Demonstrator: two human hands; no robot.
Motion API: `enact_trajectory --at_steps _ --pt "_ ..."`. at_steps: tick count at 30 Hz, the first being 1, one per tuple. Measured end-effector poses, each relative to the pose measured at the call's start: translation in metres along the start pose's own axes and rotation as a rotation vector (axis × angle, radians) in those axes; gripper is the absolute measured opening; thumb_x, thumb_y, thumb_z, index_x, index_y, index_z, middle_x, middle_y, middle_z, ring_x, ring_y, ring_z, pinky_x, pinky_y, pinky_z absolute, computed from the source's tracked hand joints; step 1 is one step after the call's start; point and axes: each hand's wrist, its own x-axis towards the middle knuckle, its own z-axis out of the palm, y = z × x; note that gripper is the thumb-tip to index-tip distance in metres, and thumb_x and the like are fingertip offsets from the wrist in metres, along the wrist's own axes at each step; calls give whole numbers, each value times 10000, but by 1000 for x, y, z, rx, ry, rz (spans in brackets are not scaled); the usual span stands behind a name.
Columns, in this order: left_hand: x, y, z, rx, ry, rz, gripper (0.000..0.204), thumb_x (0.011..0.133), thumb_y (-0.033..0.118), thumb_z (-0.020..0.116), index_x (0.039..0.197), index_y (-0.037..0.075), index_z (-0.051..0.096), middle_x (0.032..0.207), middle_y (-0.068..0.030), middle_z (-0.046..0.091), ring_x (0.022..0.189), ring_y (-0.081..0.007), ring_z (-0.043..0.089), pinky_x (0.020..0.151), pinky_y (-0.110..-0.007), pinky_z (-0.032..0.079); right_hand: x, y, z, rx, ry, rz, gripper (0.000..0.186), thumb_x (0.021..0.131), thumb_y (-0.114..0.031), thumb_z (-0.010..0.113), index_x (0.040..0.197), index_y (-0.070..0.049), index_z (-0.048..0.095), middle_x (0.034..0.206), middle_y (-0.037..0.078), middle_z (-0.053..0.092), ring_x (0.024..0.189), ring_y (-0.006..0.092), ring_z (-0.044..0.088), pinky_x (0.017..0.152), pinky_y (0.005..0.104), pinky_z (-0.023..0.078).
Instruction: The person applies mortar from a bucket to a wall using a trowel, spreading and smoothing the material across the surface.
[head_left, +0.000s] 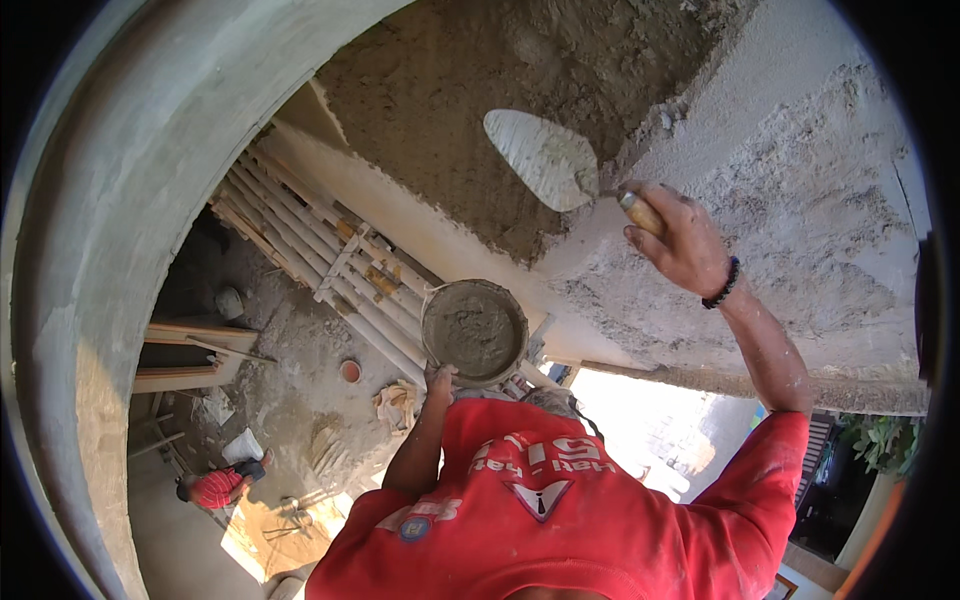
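Your R hand (pixel 685 240) grips the trowel (pixel 540 160) by its wood handle (pixel 642 214), fingers wrapped round it, prob. so the flat blade can lie along the wall. The blade is over the dark wet patch (pixel 440 110), close to the pale rough wall (pixel 780 180); can't tell if it touches. Your L hand (pixel 440 377) has hold of the bucket (pixel 500 381) at its near edge, tho some fingers are hidden. The bucket is up by your chest, prob. bc the wet mix (pixel 475 325) is then near the trowel & you needn't bend. Its mouth faces up, so the mix won't spill. Long poles (pixel 370 290) lie side by side past the bucket, maybe for standing on.
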Motion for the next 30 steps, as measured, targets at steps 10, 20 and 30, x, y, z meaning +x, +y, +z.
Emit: enact_trajectory --at_steps 10,20,30 --pt "-3 -3 17 19 -58 59 507 621 24 589 1128 39 565 951 -64 625 814 -214 581 689 -327 484 -42 58 288 -534 -639 -9 250 861 -116 489 1050 -100 651 935 146 663 892 334 646 775 445 525" --pt "-9 -6 8 -84 -137 154 564 621 -12 540 1183 40 533 1012 -58 619 884 -190 574 786 -302 466 -89 59 406 114 -557 112 315 792 -282 612 1074 -148 577 842 200 654 821 407 624 715 498 504" --pt "-11 13 9 43 134 -60 507 665 2 569 1164 90 547 915 -53 609 698 -190 588 480 -311 490 -87 87 345 266 -521 3 323 726 -226 609 1045 -195 565 736 172 639 710 392 627 648 497 507"
